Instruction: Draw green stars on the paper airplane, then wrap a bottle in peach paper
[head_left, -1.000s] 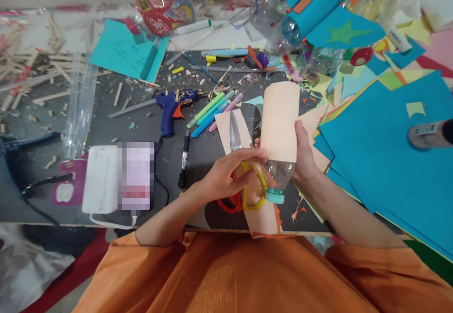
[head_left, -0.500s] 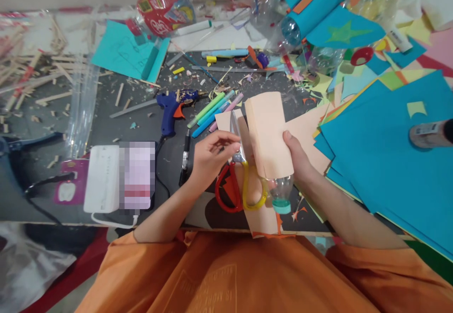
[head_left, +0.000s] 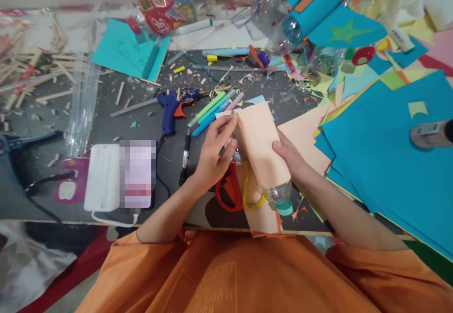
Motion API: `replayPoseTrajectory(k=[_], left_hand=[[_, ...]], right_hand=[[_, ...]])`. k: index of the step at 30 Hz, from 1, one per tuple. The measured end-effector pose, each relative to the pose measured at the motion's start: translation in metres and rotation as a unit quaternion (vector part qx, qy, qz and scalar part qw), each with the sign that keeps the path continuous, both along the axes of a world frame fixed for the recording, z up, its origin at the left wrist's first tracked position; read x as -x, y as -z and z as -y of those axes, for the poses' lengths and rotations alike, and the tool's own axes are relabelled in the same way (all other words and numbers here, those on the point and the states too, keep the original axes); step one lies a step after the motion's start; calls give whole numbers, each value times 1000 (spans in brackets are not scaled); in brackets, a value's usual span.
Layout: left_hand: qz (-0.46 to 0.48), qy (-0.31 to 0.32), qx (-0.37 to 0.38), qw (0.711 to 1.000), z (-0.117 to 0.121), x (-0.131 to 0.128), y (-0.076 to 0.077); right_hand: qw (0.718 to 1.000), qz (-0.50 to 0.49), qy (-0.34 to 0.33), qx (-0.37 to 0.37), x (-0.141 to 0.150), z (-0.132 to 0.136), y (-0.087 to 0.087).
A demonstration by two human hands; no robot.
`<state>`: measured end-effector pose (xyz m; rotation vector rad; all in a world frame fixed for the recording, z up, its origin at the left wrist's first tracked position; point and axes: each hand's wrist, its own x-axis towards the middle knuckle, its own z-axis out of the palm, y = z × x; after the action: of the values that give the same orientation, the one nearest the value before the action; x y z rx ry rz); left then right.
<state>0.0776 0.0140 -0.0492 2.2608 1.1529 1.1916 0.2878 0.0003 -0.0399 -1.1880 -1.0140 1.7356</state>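
Observation:
My right hand [head_left: 290, 155] grips a small clear plastic bottle [head_left: 281, 193] with a teal cap, wrapped in peach paper [head_left: 264, 143]. The cap end points down towards me, and the wrapped bottle leans to the left. My left hand [head_left: 217, 148] has its fingertips at the paper's upper left edge, with thumb and fingers apart; whether they press on it I cannot tell. Below the hands lie scissors with one red handle [head_left: 220, 192] and one yellow handle [head_left: 255, 203]. Their blades are mostly hidden by my left hand and the paper.
Left of the hands lie a black pen [head_left: 185, 157], a blue glue gun [head_left: 173, 107] and several markers [head_left: 212, 107]. A phone [head_left: 138, 173] and a white power bank [head_left: 102, 176] sit farther left. Blue paper sheets [head_left: 382, 148] cover the right side. Bottles and scraps line the back.
The wrapped bottle has tilted, its top end swinging left towards my left hand. My left hand has moved slightly right and up, and its fingers now meet the paper's edge.

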Motion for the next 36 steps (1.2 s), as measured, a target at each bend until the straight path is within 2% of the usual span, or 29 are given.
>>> replayPoseTrajectory(k=[6,10,14,19,23,27,29,31,36], left_hand=[[-31,-5,-15,999,2,-3,2],[-34,24,-18,999,3,-5,4],[-32,69,8,997,5,-8,3],[15,122,44,991,8,-12,-6],[110,35,107,988,8,-14,-10],[216,-29,259,941,8,-16,-14],[245,-42,315,916,8,-16,-17],[256,-45,342,903,8,-16,-20],[232,-35,355,905,7,-14,-22]], right_hand=[[1000,5,10,-5,1,-2,0],[999,-4,44,3,3,-3,-1],[996,-47,63,42,3,-6,-5],[989,-69,32,123,-2,-10,-10],[985,-72,42,148,-11,-14,-11],[987,-60,61,138,-17,-17,-7],[987,-51,71,138,-18,-17,-5],[986,-43,80,138,-17,-17,-4],[984,-78,110,116,-11,-16,-9]])
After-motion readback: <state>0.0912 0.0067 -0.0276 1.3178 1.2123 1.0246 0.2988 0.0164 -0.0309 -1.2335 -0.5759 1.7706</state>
